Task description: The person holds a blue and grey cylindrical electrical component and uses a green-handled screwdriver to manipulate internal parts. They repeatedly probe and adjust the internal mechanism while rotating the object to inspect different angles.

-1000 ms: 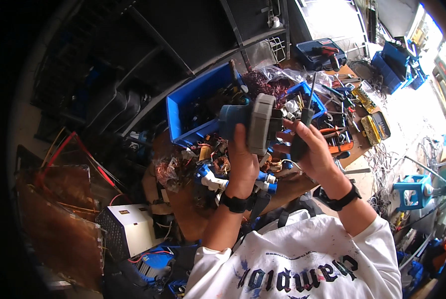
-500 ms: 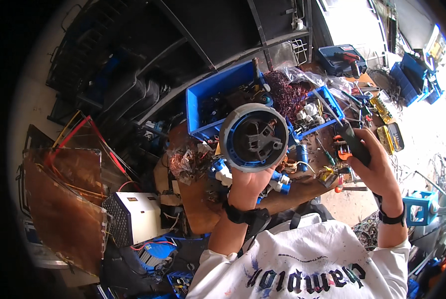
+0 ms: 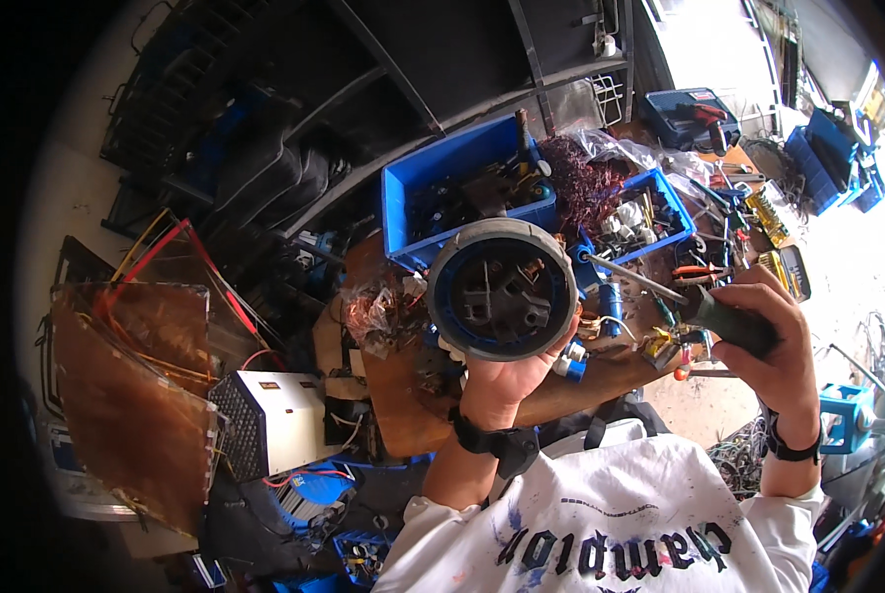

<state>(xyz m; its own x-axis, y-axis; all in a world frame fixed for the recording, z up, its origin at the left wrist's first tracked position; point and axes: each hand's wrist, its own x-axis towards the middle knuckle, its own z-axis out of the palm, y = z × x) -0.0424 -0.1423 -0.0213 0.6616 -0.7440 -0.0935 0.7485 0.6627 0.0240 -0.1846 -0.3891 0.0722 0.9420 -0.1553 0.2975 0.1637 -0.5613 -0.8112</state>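
Observation:
Cupped from below in my left hand (image 3: 505, 383) is a round grey housing (image 3: 504, 346), its open side facing up. Dark fittings and a coppery metal piece show inside its hollow. My right hand (image 3: 781, 341) is wrapped round the dark green handle of a screwdriver (image 3: 727, 318). The metal shaft points left toward the housing, and its tip is near a small blue part beside the housing's right rim, apart from the inside. My left fingers are partly hidden behind the housing.
Behind the housing stands a blue bin (image 3: 408, 212) of dark parts. A smaller blue tray (image 3: 678, 203) with white pieces sits to its right, beside tangled dark red wire (image 3: 581, 183). Blue connectors and loose tools crowd the wooden bench (image 3: 403, 420). A white metal box (image 3: 282, 415) stands left.
The screwdriver has swung from pointing steeply up to lying flatter, its tip nearer the housing's rim. My right hand has shifted slightly right and down. The housing has tilted a little.

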